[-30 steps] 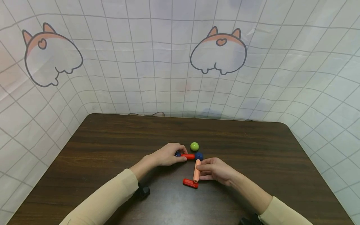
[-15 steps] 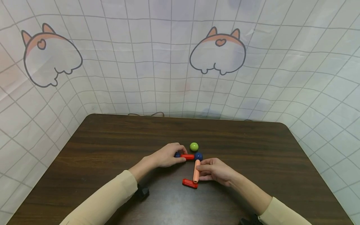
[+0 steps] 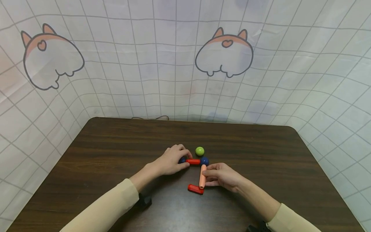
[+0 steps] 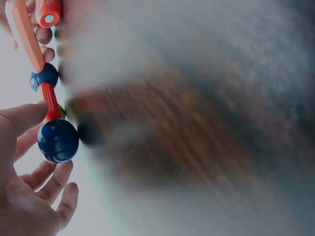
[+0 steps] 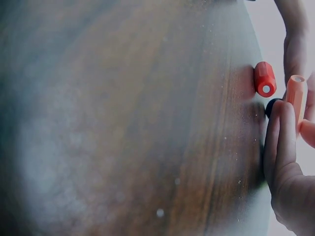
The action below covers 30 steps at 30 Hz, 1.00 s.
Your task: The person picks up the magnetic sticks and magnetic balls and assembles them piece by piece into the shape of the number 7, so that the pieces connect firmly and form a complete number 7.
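Note:
Thumb and fingers of my left hand (image 3: 170, 161) pinch a red magnetic rod (image 3: 193, 161), which has a dark blue ball at each end. The left ball (image 4: 58, 141) shows whole in the left wrist view but is partly covered by the hand in the head view. My right hand (image 3: 222, 176) pinches a peach-coloured magnetic rod (image 3: 202, 177) between thumb and fingers. Its far tip is right at the right blue ball (image 3: 204, 161), and its near end overlaps a second red rod (image 3: 195, 189) in the head view.
A lime green ball (image 3: 200, 151) lies just beyond the red rod and blue balls. The dark wooden table (image 3: 116, 138) has rounded far corners, and a white gridded cloth (image 3: 139, 64) hangs behind and at both sides.
My left hand has shifted slightly left and its knuckles have risen a little, still at the red rod. The right hand and the peach rod stay practically where they were.

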{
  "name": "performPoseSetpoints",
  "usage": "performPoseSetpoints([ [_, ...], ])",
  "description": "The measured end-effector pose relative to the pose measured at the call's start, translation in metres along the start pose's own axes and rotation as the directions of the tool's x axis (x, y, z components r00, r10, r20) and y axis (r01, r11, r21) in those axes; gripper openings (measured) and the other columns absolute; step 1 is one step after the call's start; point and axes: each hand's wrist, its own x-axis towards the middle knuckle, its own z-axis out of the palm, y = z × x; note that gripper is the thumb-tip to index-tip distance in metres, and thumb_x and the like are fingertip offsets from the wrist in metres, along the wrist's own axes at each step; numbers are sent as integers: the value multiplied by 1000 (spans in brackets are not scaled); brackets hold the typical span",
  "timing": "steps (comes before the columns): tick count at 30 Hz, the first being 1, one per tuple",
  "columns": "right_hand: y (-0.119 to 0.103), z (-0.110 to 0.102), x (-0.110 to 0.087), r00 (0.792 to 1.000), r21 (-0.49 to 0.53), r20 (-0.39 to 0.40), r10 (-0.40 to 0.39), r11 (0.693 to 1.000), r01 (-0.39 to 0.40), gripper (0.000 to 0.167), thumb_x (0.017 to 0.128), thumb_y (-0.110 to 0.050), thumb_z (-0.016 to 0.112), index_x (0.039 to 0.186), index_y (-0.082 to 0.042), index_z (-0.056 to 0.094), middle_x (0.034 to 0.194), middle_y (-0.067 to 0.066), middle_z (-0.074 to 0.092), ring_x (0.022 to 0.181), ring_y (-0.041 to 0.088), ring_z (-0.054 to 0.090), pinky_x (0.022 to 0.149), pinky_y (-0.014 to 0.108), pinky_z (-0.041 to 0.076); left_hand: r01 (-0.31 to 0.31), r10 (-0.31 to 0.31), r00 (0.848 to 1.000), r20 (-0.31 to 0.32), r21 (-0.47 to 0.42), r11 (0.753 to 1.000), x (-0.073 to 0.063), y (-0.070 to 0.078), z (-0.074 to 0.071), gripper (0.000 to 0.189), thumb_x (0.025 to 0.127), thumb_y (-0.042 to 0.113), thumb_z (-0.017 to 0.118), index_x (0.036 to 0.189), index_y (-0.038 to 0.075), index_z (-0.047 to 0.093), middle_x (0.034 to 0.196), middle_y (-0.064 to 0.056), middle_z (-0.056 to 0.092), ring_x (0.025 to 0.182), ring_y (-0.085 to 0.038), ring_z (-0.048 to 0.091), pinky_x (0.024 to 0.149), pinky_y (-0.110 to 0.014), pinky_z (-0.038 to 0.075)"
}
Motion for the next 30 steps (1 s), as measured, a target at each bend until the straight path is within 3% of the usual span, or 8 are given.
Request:
performPoseSetpoints([
  [6, 0, 0, 0, 1000, 1, 5, -12, 1000, 12, 41, 102, -11, 63, 129, 16, 51, 102, 13, 67, 94, 20, 69, 86, 34, 57, -39, 40, 996, -74, 10, 999, -5, 6, -2, 16, 99, 22, 72, 115, 19, 71, 115, -1, 56, 110, -24, 52, 91, -48, 37],
  [15, 1, -1, 0, 1000, -4, 18, -16, 1000, 16, 41, 102, -12, 62, 130, 16, 50, 103, 14, 67, 95, 20, 69, 86, 33, 57, -112, 118, 988, -104, 62, 992, -12, 14, 1, 14, 97, 20, 74, 111, 17, 73, 111, 1, 58, 106, -21, 53, 93, -46, 39],
  [23, 2, -2, 0, 1000, -5, 20, -23, 1000, 23, 39, 102, -12, 63, 128, 15, 51, 104, 14, 67, 96, 20, 70, 86, 33, 57, -152, 158, 985, -67, 86, 985, -12, 23, 1, 13, 97, 21, 73, 109, 14, 74, 108, 2, 59, 101, -18, 54, 91, -41, 44],
  [30, 2, -2, 0, 1000, -4, 14, -23, 1000, 23, 39, 102, -12, 64, 127, 14, 51, 104, 14, 67, 96, 21, 70, 86, 34, 57, -150, 147, 988, 42, 79, 986, -15, 30, 0, 10, 100, 23, 70, 107, 16, 73, 104, 3, 61, 91, -11, 55, 84, -29, 50],
])
